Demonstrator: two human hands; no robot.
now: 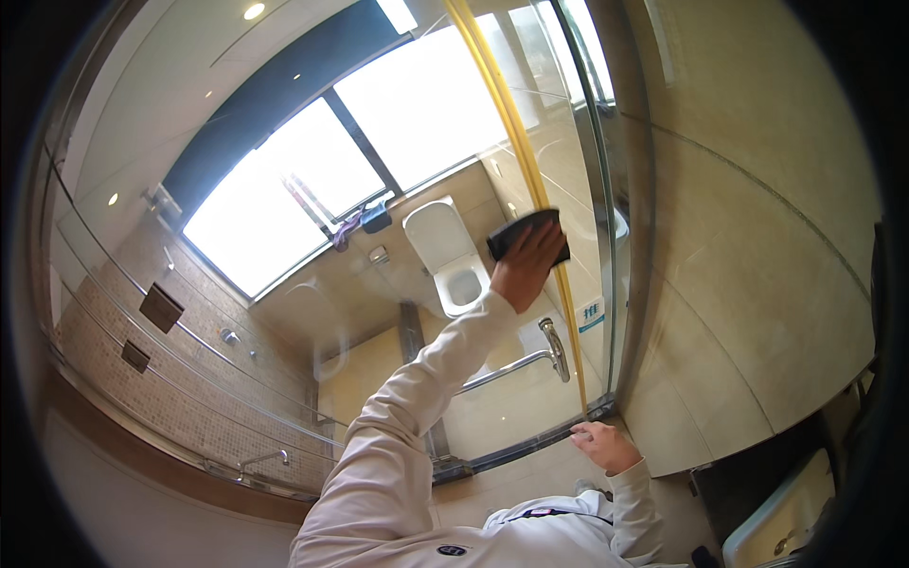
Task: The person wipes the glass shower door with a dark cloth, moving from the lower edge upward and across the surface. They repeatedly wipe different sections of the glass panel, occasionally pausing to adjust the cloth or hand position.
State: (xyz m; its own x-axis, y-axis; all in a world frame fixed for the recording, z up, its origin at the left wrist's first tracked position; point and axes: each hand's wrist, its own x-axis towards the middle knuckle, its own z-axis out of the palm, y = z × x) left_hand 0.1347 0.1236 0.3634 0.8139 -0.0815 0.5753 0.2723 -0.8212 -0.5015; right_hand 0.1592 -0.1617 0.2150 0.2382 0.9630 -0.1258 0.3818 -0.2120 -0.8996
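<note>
My left hand (529, 266) is stretched out over a folded dark cloth (513, 231), pressing it flat against the glass door. Beneath the cloth runs the yellow strip (524, 153) along the door's upright edge. Just below and to the right is a curved chrome door handle (556, 349). My right hand (607, 446) hangs low by the foot of the door, its fingers loosely bent and slightly apart. Nothing shows in its grasp. I cannot tell whether its fingertips touch the glass.
Through the glass stands a white toilet (465, 284) with its lid raised, below a bright window (419, 106). A dark sill (522, 453) crosses the floor. Tiled wall (753, 213) rises at right, above a pale basin (781, 508). A sticker (591, 314) with writing is on the glass.
</note>
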